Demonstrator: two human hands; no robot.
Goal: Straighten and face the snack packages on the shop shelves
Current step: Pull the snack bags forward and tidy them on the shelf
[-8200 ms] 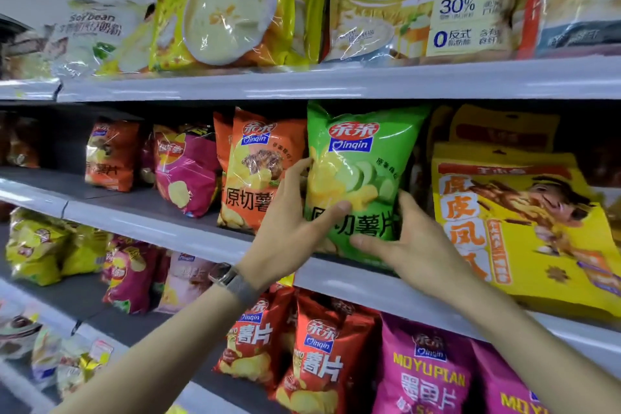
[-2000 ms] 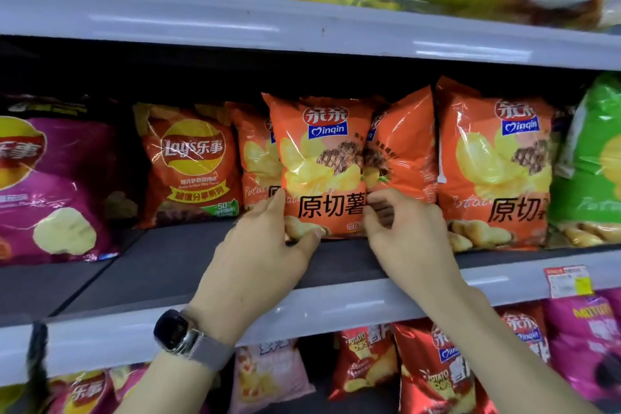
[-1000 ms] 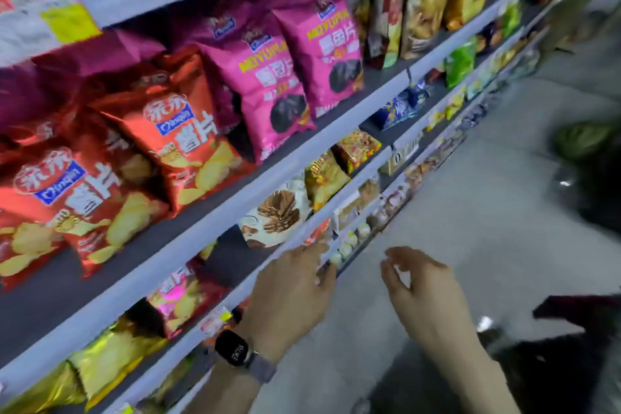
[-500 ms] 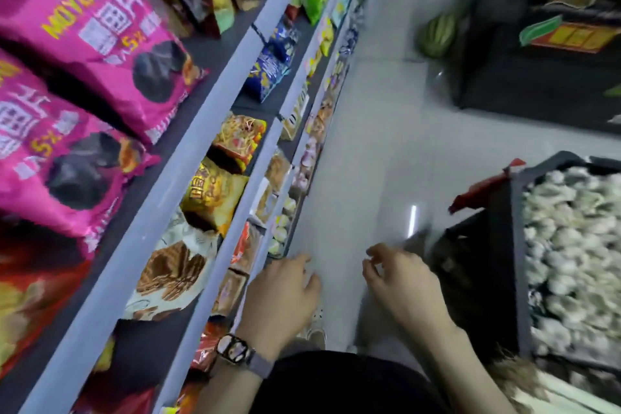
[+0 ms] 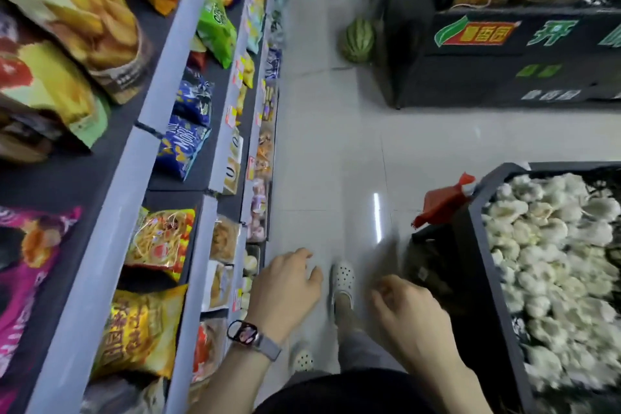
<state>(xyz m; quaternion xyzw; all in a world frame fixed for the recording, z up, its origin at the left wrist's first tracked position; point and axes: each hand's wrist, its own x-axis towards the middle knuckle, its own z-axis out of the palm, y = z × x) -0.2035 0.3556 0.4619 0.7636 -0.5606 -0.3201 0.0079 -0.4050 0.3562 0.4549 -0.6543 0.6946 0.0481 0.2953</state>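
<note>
Head view: two seconds ago both hands pinched an orange crisp bag on a shelf. Now the left hand [image 5: 289, 282] and the blurred right hand [image 5: 410, 309] hang over the floor [image 5: 329, 144], fingers loosely curled, grasping nothing. That stretch looks done, and the person seems to be moving along the aisle. The snack packages stay on the shelves [image 5: 107, 239] at left, fronts facing the aisle. The gold bag [image 5: 141, 329] and noodle-snack bag [image 5: 161, 239] stand roughly upright. The blue bags [image 5: 186, 151] seem to lean, long axes tipped.

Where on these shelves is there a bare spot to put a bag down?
Upper shelf: a bare dark stretch between the yellow-and-green bag and the pink bag. Next shelf down: a smaller gap between the blue bags and the noodle snack bag. The lowest shelves are packed tight. The floor between shelving and garlic bin is mostly bare.
</note>
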